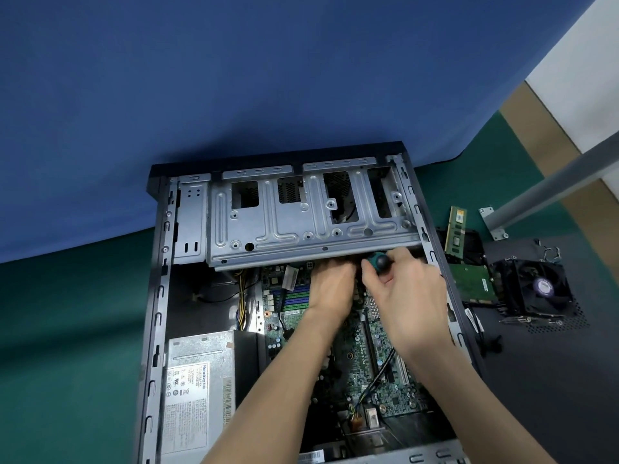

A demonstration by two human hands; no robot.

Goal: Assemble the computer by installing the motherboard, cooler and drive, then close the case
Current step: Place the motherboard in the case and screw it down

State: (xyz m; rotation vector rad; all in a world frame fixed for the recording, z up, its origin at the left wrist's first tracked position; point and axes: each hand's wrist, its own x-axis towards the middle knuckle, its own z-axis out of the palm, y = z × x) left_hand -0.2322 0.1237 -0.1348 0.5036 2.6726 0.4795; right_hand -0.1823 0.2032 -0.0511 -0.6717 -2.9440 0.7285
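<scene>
I see an open computer case (157, 296) lying flat, with the motherboard (365, 356) seated inside it on the right. At the board's twelve o'clock edge, just below the metal drive cage (301, 212), my right hand (407, 299) grasps the teal and black handle of a screwdriver (380, 261). My left hand (330, 289) sits just beside it at nine o'clock, fingertips hidden, so I cannot tell its grip. The power supply (197, 380) fills the case's seven o'clock corner. Outside the case at three o'clock lie the drive (472, 283) and the cooler (532, 289).
</scene>
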